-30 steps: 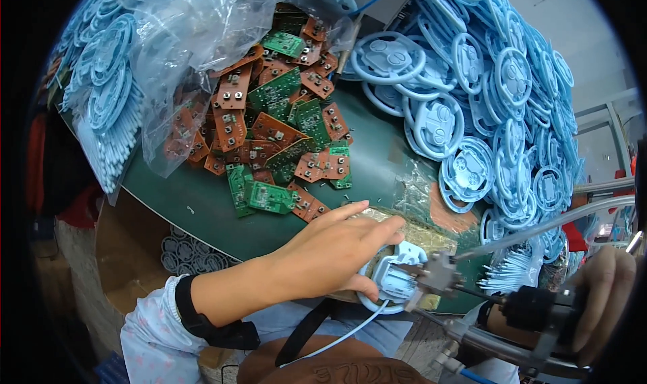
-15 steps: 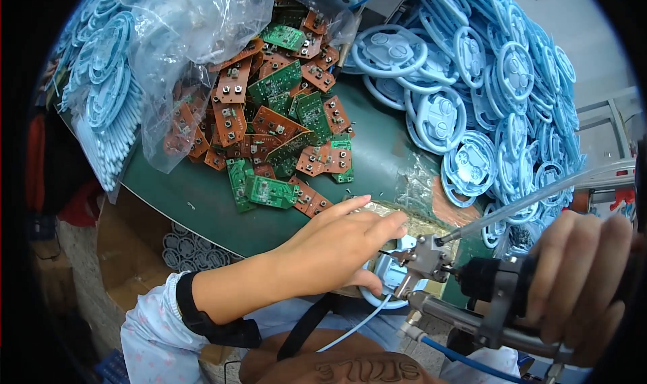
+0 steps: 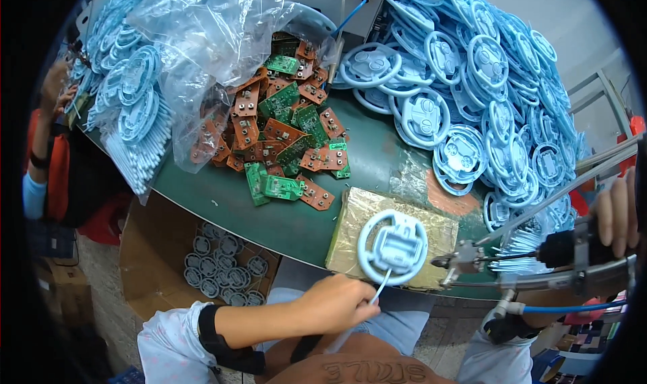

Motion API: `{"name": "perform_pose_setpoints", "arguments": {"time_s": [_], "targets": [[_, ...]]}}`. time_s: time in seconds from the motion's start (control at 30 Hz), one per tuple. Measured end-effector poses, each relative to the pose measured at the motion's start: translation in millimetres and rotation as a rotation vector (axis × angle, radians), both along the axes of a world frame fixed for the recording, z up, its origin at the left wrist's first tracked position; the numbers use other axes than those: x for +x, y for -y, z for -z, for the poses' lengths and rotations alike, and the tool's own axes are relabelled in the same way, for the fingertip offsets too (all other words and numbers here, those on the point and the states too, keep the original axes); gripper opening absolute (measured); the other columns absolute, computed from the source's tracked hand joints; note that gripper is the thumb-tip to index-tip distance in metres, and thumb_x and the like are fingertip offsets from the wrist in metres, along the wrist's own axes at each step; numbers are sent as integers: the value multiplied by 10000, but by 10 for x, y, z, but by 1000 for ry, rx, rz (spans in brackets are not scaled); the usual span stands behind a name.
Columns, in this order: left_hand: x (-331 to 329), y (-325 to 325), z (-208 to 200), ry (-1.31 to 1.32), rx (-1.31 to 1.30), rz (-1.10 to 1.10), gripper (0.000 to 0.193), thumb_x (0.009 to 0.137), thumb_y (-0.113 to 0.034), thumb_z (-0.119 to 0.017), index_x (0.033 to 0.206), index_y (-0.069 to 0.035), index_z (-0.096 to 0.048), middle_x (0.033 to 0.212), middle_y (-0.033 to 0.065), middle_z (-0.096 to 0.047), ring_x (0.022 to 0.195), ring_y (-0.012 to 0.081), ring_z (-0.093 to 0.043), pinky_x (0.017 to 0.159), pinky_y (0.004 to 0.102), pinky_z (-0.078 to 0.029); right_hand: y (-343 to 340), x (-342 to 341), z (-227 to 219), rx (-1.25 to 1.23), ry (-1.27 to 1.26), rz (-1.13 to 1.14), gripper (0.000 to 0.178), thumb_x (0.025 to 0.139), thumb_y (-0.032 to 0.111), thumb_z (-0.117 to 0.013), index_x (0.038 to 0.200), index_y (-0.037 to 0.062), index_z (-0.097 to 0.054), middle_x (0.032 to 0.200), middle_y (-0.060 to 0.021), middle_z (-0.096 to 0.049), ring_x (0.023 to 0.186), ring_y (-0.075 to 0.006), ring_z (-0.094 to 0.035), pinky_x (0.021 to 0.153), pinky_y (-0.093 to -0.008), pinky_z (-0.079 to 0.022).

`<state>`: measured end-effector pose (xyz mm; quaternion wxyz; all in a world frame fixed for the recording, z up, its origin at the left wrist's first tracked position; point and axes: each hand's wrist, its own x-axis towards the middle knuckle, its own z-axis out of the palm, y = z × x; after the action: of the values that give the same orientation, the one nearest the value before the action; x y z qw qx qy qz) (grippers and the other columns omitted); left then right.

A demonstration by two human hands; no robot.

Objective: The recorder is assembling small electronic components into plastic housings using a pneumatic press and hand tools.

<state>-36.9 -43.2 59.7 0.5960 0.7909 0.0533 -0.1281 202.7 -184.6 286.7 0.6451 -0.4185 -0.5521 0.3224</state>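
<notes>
A light blue steering-wheel-shaped plastic part [image 3: 392,248] lies flat on a tan taped pad [image 3: 441,230] at the near edge of the green table [image 3: 222,205]. A thin white wire [image 3: 379,288] runs from the part toward me, and my left hand [image 3: 333,304] pinches it just below the table edge. My right hand [image 3: 617,212], at the far right, grips a pneumatic screwdriver [image 3: 573,252]. The tool's metal tip [image 3: 453,261] points left and hangs just right of the blue part without touching it.
A heap of green and orange circuit boards [image 3: 286,131] spills from a clear plastic bag [image 3: 202,40]. Blue wheel parts are piled at the right [image 3: 485,81] and left [image 3: 128,94]. A cardboard box [image 3: 222,269] of parts sits under the table. Another person [image 3: 47,148] is at the left.
My left hand has come off the blue part and drawn back toward me with the wire, leaving the part uncovered. The right hand and screwdriver have shifted right, away from the part.
</notes>
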Motion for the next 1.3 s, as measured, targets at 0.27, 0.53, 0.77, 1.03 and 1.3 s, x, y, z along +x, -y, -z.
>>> {"name": "perform_pose_setpoints", "arguments": {"time_s": [0.27, 0.53, 0.77, 1.03, 1.3], "targets": [[-709, -1229, -1194, -347, 869, 26, 171, 764, -243, -749, 818, -81, -752, 675, 110, -665, 694, 323, -668, 648, 413, -525, -38, -348, 178, 161, -402, 763, 466, 1016, 153, -427, 1461, 45, -343, 865, -145, -564, 683, -244, -575, 675, -453, -545], [117, -1037, -251, 490, 971, -146, 243, 738, -76, -723, 970, -48, -660, 939, 75, -659, 882, 271, -607, 762, 373, -483, 171, 477, 321, 57, 47, 410, 465, 1016, 130, -422, 1422, -63, -305, 661, -11, -414, 524, -133, -503, 567, -312, -514], [301, -1063, -109, 589, 1067, -159, 315, 730, -85, -717, 1036, -81, -641, 931, 42, -636, 896, 231, -577, 808, 355, -433, -60, 583, 310, 72, 262, 777, 543, 883, 235, -643, 1269, -109, -476, 708, -67, -566, 636, -147, -604, 611, -290, -515], [413, -562, -360, 160, -20, -677, 342, 755, -51, -762, 1040, -26, -575, 793, 70, -617, 658, 132, -598, 594, 275, -497, 30, 1059, 275, 5, 202, 736, 579, 949, 273, -579, 1396, -43, -390, 1070, -142, -633, 1002, -217, -637, 901, -396, -552], [572, -129, -131, 341, 691, -380, 237, 747, -182, -793, 916, -91, -654, 824, 49, -561, 678, 232, -617, 574, 352, -511, -43, 1110, 305, 27, 292, 821, 594, 914, 319, -621, 1343, -65, -473, 1024, -147, -651, 960, -222, -656, 884, -385, -555]]}}
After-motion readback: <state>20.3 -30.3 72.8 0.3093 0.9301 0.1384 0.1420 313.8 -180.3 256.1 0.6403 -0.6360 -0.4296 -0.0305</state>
